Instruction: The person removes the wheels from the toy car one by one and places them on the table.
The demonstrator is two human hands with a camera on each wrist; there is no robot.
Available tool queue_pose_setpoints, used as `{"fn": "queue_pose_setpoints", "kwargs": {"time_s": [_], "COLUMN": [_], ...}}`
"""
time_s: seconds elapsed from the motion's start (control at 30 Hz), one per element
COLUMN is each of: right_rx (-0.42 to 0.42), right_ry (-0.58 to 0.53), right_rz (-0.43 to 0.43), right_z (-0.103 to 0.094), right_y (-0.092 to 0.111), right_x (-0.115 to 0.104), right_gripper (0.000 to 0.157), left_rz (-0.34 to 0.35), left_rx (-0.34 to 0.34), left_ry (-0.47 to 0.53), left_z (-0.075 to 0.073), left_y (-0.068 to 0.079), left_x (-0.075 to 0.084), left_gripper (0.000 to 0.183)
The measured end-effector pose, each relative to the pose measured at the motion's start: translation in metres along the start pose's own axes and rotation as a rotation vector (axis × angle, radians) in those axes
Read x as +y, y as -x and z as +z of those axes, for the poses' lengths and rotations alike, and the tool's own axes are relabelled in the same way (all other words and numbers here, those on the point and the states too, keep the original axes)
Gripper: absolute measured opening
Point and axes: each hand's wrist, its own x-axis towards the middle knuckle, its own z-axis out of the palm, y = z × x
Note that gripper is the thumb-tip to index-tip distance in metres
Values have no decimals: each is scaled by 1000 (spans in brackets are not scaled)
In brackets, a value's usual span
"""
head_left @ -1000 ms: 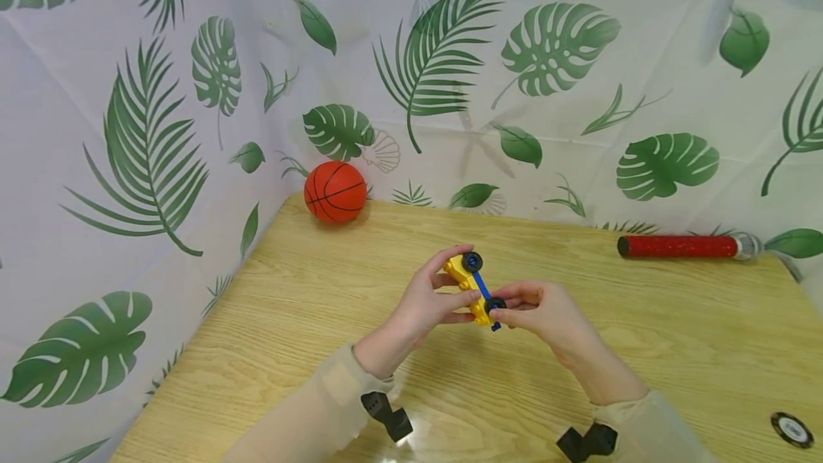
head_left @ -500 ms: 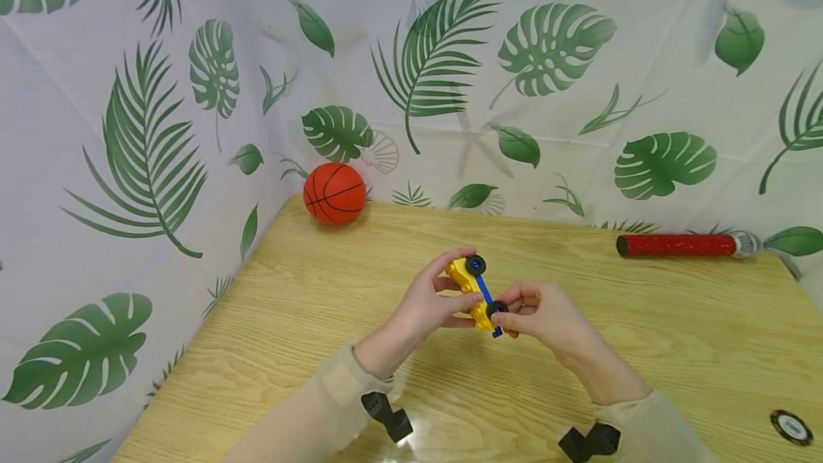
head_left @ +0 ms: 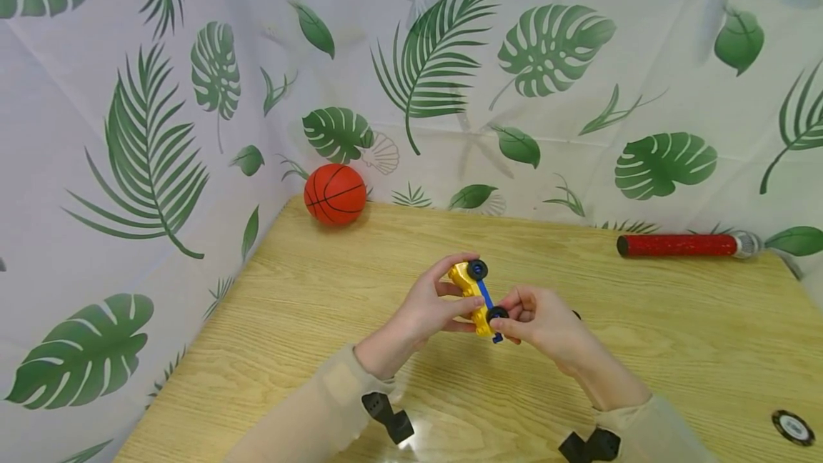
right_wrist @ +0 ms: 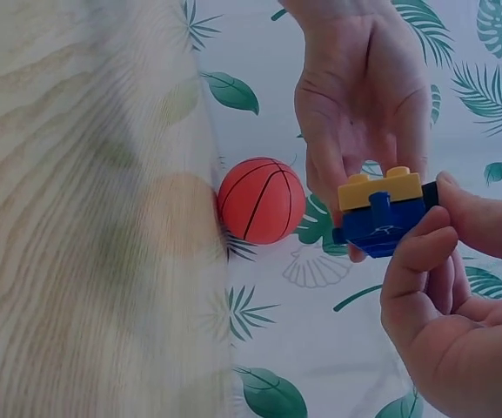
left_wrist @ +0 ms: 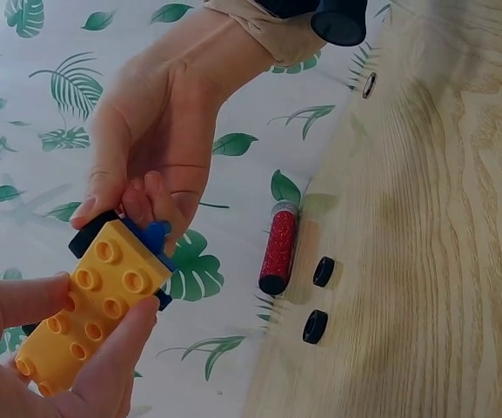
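In the head view my left hand (head_left: 424,309) grips a small toy car (head_left: 481,324) with a yellow studded top and a blue base, held tilted on its side above the table. A black wheel (head_left: 477,269) sits at its far end. At the near end, my right hand (head_left: 546,324) pinches a second black wheel (head_left: 496,315) between thumb and fingers. The right wrist view shows the car end-on, with a blue hook (right_wrist: 380,209) and that wheel under the right thumb. Two loose black wheels (left_wrist: 324,271) stand on the table in the left wrist view.
A red basketball (head_left: 335,195) rests at the table's back left corner. A red glittery microphone (head_left: 681,246) lies along the back right edge. A round black and white chip (head_left: 793,427) is at the front right. Leaf-print cloth (head_left: 553,163) hangs behind and to the left.
The toy car and both hands have shifted slightly towards me. A small piece of something black now shows behind the right hand. The right hand's pinch on the near wheel stays.
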Motion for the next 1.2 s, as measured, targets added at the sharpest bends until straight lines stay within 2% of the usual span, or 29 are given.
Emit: {"fn": "queue_pose_setpoints", "kwargs": {"time_s": [0.27,0.37,0.43,0.5,0.63,0.73,0.93,1.2], "right_rx": [54,115,150,170,141,103,57,47], "right_ry": [105,195,212,176,-26,-100,-151,-175], "right_rz": [-5,-38,-45,-46,-42,-89,-155,-165], "right_z": [4,8,9,8,0,-5,-10,-14], "right_y": [1,3,4,4,4,5,6,7], "right_x": [-2,-4,-6,-8,-7,-2,2,5], "right_gripper": [19,18,19,21,30,35,26,20], "left_rz": [-25,-53,-71,-83,-54,-42,-41,-28], "left_rx": [10,24,29,32,15,2,-6,-18], "left_ry": [13,21,33,58,75,65,62,60], "left_z": [1,0,0,-1,-1,-2,-3,-3], "left_y": [1,0,1,2,3,2,1,0], "left_x": [-1,-4,-6,-6,-3,-1,-2,-1], "left_gripper": [57,56,58,58,59,58,58,58]}}
